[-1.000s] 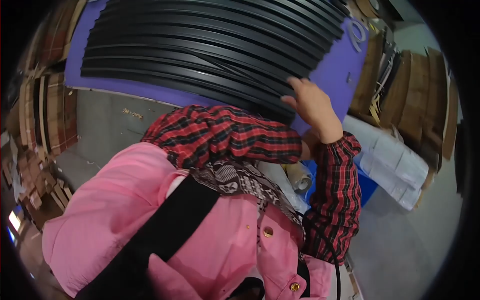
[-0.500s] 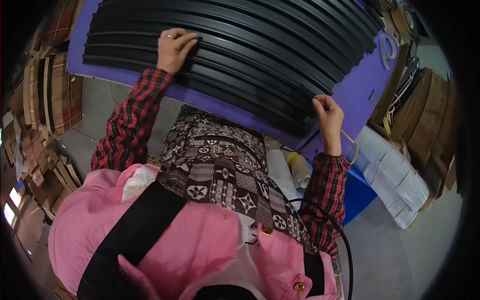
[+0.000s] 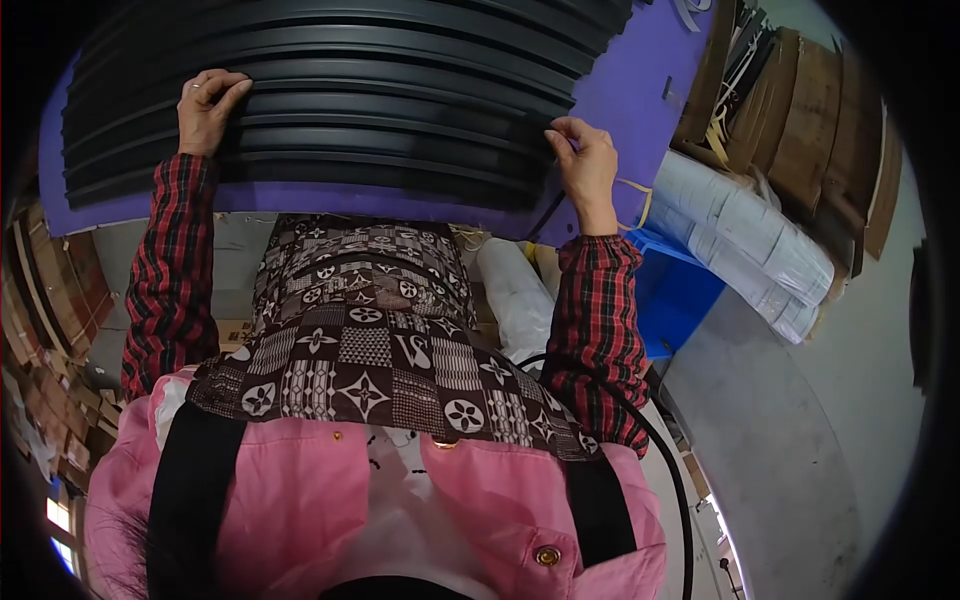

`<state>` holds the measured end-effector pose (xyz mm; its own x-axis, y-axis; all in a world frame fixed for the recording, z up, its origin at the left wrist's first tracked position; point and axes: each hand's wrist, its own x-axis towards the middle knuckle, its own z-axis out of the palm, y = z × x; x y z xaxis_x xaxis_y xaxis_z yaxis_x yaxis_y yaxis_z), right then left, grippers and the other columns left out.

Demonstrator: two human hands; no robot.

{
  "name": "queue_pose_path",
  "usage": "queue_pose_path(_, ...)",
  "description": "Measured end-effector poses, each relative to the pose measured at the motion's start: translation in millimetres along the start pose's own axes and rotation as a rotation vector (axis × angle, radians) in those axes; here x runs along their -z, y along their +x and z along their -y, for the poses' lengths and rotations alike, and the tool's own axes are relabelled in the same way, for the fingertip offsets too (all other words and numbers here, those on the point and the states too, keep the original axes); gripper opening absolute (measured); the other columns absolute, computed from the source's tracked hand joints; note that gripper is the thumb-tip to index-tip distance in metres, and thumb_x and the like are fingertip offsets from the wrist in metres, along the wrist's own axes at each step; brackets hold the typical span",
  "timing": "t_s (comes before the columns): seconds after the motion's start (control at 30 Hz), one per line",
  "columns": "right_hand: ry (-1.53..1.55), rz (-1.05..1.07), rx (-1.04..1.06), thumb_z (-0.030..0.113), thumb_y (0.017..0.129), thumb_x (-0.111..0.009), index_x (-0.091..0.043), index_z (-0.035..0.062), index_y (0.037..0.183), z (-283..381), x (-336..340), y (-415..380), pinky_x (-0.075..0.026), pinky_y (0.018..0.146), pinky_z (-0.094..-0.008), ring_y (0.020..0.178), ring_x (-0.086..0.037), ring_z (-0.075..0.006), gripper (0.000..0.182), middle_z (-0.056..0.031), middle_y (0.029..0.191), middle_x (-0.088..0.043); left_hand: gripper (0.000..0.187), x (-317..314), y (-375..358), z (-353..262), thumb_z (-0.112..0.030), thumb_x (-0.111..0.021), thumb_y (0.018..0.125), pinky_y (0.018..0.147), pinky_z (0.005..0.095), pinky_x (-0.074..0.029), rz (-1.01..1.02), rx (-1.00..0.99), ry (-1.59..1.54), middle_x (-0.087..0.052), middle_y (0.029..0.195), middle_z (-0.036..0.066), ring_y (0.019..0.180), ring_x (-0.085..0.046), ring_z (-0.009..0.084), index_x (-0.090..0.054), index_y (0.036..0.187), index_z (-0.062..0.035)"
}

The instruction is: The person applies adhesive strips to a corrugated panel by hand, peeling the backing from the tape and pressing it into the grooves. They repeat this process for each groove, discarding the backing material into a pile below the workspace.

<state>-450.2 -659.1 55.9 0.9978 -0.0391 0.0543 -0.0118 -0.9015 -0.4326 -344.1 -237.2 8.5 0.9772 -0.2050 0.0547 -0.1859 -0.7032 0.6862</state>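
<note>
Long black ribbed strips (image 3: 390, 110) lie side by side across a purple tabletop (image 3: 130, 210). My left hand (image 3: 205, 108) is closed, thumb and fingers pinched on one black strip toward the left; a ring shows on a finger. Near the strips' right ends, my right hand (image 3: 588, 165) also pinches, its fingertips at the end of a black strip. How much of the strip is between the fingers is hidden on both sides. A dark cord or strip end (image 3: 548, 212) hangs by the table edge below my right hand.
Right of the table stand plastic-wrapped white rolls (image 3: 735, 235), a blue bin (image 3: 665, 295) and brown cardboard sheets (image 3: 800, 130). A roll of tape (image 3: 690, 12) lies at the far right of the tabletop. Cardboard (image 3: 60, 280) is stacked at the left. A black cable (image 3: 680, 490) runs beside my right arm.
The view has turned, so table, strips and hands appear further left and higher. Both hands stay pinched at about the same places on the strips.
</note>
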Motion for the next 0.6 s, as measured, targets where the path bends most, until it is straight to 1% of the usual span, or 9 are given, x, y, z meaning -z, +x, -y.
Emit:
queue_pose_path(0.03, -0.003, -0.001, -0.003, 0.014, 0.067, -0.061, -0.058, 0.0084, 0.078, -2.6, -0.9, -1.6, -0.042, 0.055, -0.0299, 0.06, -0.053, -0.0234, 0.013, -0.0078, 0.066, -0.056, 0.011, 0.2, 0.4, 1.1, -0.016, -0.063, 0.07, 0.071, 0.0256, -0.041, 0.006, 0.006, -0.003, -0.054, 0.081, -0.001, 0.084, -0.045, 0.0135, -0.062, 0.078, -0.008)
queue_pose_path(0.1, 0.27, 0.056, -0.232, 0.011, 0.07, -0.061, -0.059, 0.0048, 0.08, -7.3, -2.4, -5.5, -0.039, 0.049, -0.021, 0.053, -0.049, -0.0098, 0.011, -0.0021, 0.062, -0.056, 0.011, 0.7, 0.8, 2.1, -0.016, -0.063, 0.07, 0.072, 0.0258, -0.041, 0.017, 0.016, -0.008, -0.054, 0.082, -0.001, 0.085, -0.045, 0.0137, -0.062, 0.078, -0.0082)
queue_pose_path(0.13, 0.267, 0.056, -0.234, 0.011, 0.07, -0.061, -0.059, 0.0048, 0.08, -12.4, -3.0, -7.9, -0.039, 0.049, -0.021, 0.053, -0.049, -0.0098, 0.011, -0.0021, 0.062, -0.056, 0.012, 0.4, 0.9, 2.0, -0.017, -0.063, 0.07, 0.072, 0.026, -0.041, 0.024, 0.029, -0.01, -0.054, 0.082, -0.001, 0.085, -0.045, 0.0138, -0.062, 0.078, -0.0083)
queue_pose_path(0.2, 0.516, 0.066, -0.47, 0.008, 0.072, -0.06, -0.058, 0.0009, 0.079, -25.2, 2.6, -10.1, -0.035, 0.048, -0.017, 0.053, -0.044, -0.0042, 0.01, 0.0021, 0.063, -0.053, 0.012, -1.3, 1.5, -4.1, -0.017, -0.063, 0.07, 0.073, 0.0263, -0.041, 0.02, 0.027, 0.008, -0.054, 0.083, -0.001, 0.086, -0.045, 0.014, -0.062, 0.078, -0.0085)
queue_pose_path(0.23, 0.516, 0.068, -0.469, 0.008, 0.072, -0.06, -0.058, 0.0009, 0.079, -27.1, 4.2, -9.0, -0.035, 0.048, -0.017, 0.053, -0.044, -0.0042, 0.01, 0.0021, 0.063, -0.053, 0.012, -0.8, 1.1, -4.1, -0.018, -0.063, 0.07, 0.073, 0.0265, -0.041, 0.017, 0.027, 0.028, -0.055, 0.083, -0.001, 0.086, -0.045, 0.0141, -0.062, 0.078, -0.0087)
queue_pose_path(0.3, 0.75, 0.123, -0.572, 0.006, 0.07, -0.061, -0.058, -0.0017, 0.076, -27.2, 7.6, -7.4, -0.038, 0.053, -0.0175, 0.058, -0.046, -0.0038, 0.011, 0.0005, 0.063, -0.054, 0.012, 0.1, 0.9, -2.8, -0.018, -0.063, 0.07, 0.073, 0.0267, -0.04, 0.019, 0.026, 0.034, -0.055, 0.084, -0.001, 0.086, -0.045, 0.0143, -0.062, 0.078, -0.009)
queue_pose_path(0.43, 0.768, 0.123, -0.576, 0.006, 0.07, -0.061, -0.059, -0.0014, 0.074, -32.1, 6.5, -7.1, -0.037, 0.051, -0.0169, 0.056, -0.045, -0.0041, 0.008, 0.0015, 0.062, -0.054, 0.013, -1.6, 2.1, -4.5, -0.02, -0.063, 0.07, 0.075, 0.0274, -0.039, 0.02, 0.026, 0.042, -0.055, 0.084, -0.001, 0.087, -0.045, 0.0149, -0.062, 0.078, -0.0102)
queue_pose_path(0.6, 0.668, 0.064, -0.593, 0.007, 0.07, -0.061, -0.059, -0.0015, 0.072, -39.3, -4.6, -7.9, -0.037, 0.051, -0.0172, 0.054, -0.045, -0.0041, 0.009, 0.0008, 0.06, -0.054, 0.014, -1.8, 2.2, -4.4, -0.021, -0.063, 0.07, 0.076, 0.0276, -0.038, 0.029, 0.04, 0.031, -0.055, 0.084, -0.001, 0.087, -0.044, 0.0152, -0.062, 0.079, -0.0105)
